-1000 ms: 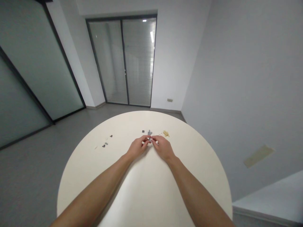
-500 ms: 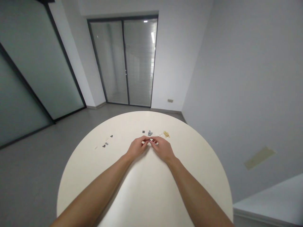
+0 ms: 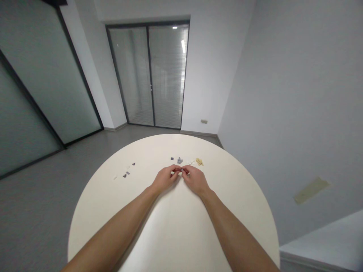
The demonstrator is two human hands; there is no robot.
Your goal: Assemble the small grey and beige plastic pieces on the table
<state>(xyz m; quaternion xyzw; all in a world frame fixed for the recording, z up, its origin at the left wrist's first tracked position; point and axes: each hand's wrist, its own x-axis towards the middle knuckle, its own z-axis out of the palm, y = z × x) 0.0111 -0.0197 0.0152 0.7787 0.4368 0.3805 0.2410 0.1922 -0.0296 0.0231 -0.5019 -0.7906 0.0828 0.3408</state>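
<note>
My left hand (image 3: 166, 178) and right hand (image 3: 195, 180) are closed, their fingertips meeting on a small dark piece (image 3: 180, 170) just above the table (image 3: 85, 226). Just beyond lie a grey brick (image 3: 179, 160), a dark chip (image 3: 171, 158) and tan pieces (image 3: 199, 161); farther left are more bits (image 3: 125, 175), so several pieces remain loose.

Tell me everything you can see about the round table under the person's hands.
This round cream-white table has a smooth, plain top with a curved edge; no legs show. A small grey piece, pale yellow pieces and small dark bits lie scattered on its far half. The person's left hand and right hand meet above it; whether they touch it is hard to tell.
</note>
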